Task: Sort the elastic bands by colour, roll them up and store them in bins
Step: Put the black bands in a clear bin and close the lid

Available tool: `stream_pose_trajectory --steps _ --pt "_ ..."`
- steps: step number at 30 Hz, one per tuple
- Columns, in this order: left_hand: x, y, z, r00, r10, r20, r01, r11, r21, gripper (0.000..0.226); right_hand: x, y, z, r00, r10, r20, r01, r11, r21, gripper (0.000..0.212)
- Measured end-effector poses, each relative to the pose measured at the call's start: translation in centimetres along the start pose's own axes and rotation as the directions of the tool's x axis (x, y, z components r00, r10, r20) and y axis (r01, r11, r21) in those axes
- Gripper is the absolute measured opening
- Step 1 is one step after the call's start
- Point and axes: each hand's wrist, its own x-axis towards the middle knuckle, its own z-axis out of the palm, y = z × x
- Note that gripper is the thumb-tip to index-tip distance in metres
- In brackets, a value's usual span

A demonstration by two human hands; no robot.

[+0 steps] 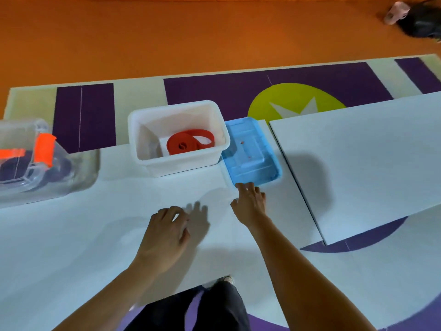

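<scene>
A rolled red elastic band (189, 142) lies inside the white bin (145, 130) at the middle of the white table. A blue lid (253, 151) lies flat just right of the bin. My right hand (250, 201) reaches forward with straight fingers, its fingertips at the lid's near edge. My left hand (167, 230) hovers over the table nearer to me, fingers loosely curled, holding nothing. A clear bin (31, 163) with orange latches stands at the far left; something dark shows inside it.
A second white table (370, 151) adjoins on the right, set at an angle with a narrow gap. Beyond the tables lie purple and green floor mats and orange floor. My dark-trousered legs show below the table edge.
</scene>
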Motion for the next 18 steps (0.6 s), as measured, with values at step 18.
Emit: stream_pose_trajectory --steps 18 --pt "-0.7 9.5 2.5 0.913 -0.405 0.041 0.407 0.904 -0.133 0.022 -3.2 10.0 -4.2 0.79 -0.36 -0.496 0.409 0.912 -0.011 0.026"
